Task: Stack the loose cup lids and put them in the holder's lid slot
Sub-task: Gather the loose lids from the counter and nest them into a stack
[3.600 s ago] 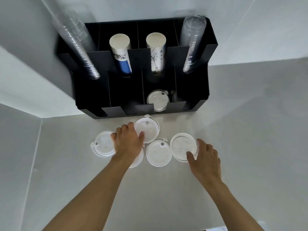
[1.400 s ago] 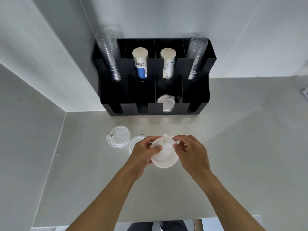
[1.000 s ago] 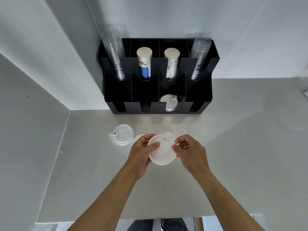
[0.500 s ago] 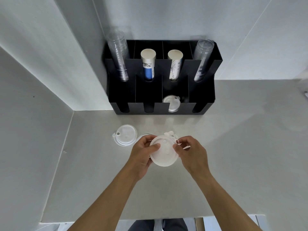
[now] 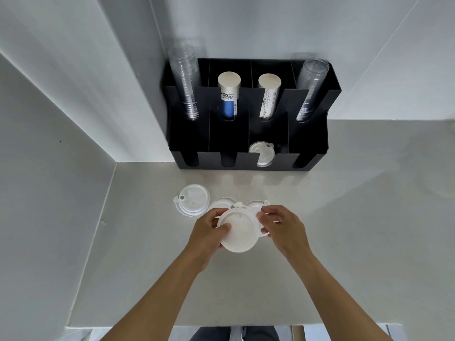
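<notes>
1. Both hands meet at frame centre over the pale worktop (image 5: 344,217). The left hand (image 5: 209,232) and right hand (image 5: 283,227) each pinch the rim of a white lid (image 5: 238,232), held flat between them.
2. It may be more than one lid nested; the edge is too blurred to count.
3. Loose lids on the worktop: one (image 5: 193,199) upper left of the hands, two more partly hidden behind the held lid.
4. Black holder (image 5: 307,143) stands against the wall, upper centre. A lid (image 5: 261,153) sits in its third front slot from the left.
5. Clear and paper cup stacks lean in the holder's rear compartments.
</notes>
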